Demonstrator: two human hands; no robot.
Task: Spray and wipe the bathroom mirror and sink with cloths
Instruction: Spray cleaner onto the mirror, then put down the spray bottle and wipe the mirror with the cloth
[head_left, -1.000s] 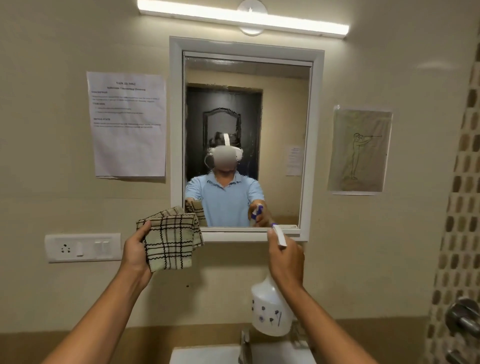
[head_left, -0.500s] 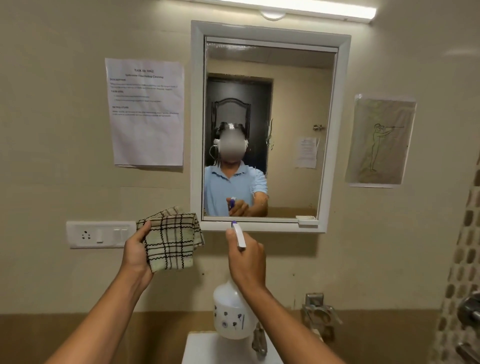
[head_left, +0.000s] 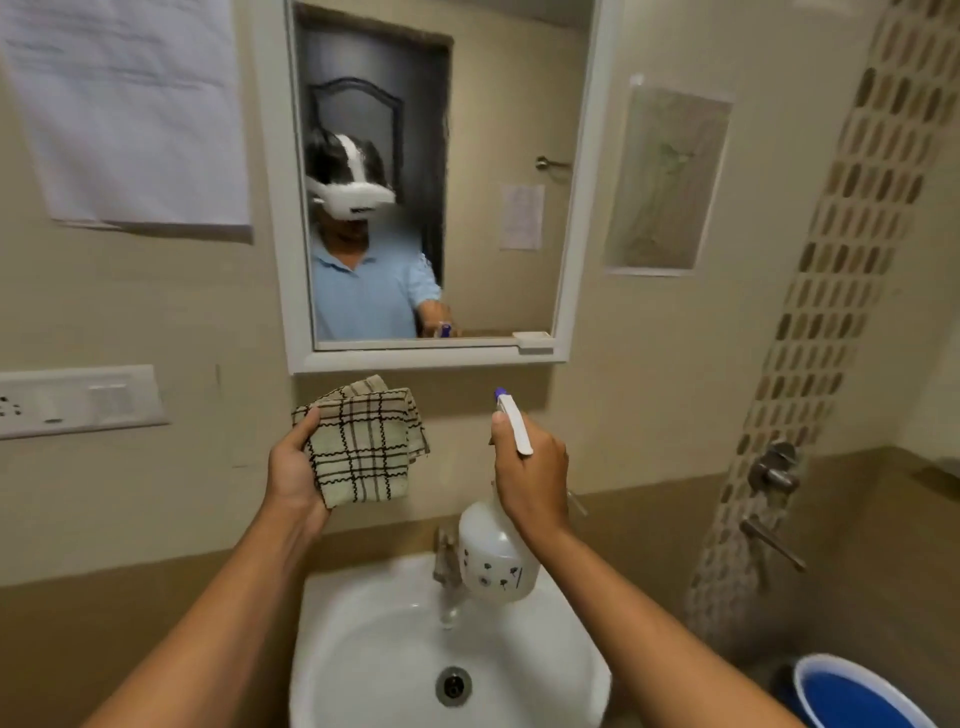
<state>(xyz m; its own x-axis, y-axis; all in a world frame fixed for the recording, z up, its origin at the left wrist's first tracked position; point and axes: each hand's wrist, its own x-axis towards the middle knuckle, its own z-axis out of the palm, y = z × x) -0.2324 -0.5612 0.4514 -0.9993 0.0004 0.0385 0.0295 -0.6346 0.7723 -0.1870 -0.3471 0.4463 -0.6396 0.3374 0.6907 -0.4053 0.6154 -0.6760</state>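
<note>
Beige cloth (head_left: 363, 447) with black-brown checks, white spray bottle (head_left: 493, 556) with purple nozzle, white sink (head_left: 363, 649), blue bucket (head_left: 852, 691).

Both arms reach forward; left hand (head_left: 293, 475) grips, thumb up; right hand (head_left: 532, 475) seemingly curls, fingers hidden.

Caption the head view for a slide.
Left hand holding checked cloth, right hand holding spray bottle below mirror.

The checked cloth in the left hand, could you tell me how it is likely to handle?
The checked cloth is probably soft and floppy: it folds and droops past the left hand gripping it. It looks light, since its unsupported part hangs from that one-sided grip.
</note>
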